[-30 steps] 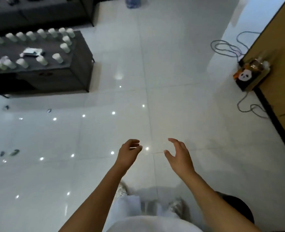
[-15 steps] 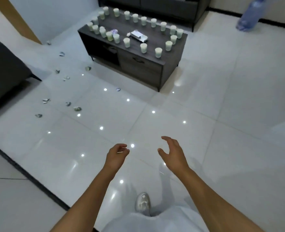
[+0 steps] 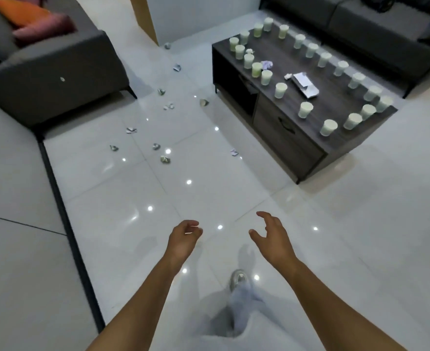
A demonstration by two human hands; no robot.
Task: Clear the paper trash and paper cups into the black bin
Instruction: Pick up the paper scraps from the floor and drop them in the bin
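Several pale paper cups [image 3: 305, 109] stand upright around the edges of a dark coffee table [image 3: 290, 138] at the upper right. Crumpled paper [image 3: 267, 64] and a flat white wrapper [image 3: 305, 85] lie on its top. Several small paper scraps [image 3: 165, 159] are scattered on the white tile floor left of the table. My left hand [image 3: 183, 240] hangs low in the middle with loosely curled fingers, holding nothing. My right hand [image 3: 272, 236] beside it is spread and also holds nothing. Both are well short of the scraps and table. No black bin is in view.
A grey sofa [image 3: 52, 74] with orange and pink cushions fills the upper left. Another dark sofa [image 3: 360, 24] runs behind the table. A dark floor strip [image 3: 64, 214] runs down the left. My shoe [image 3: 238, 278] is on the tile below my hands.
The view has swung round and moved closer to the coffee table, which now sits at the upper right. A grey sofa and more floor scraps have come into view. Both hands stay empty.
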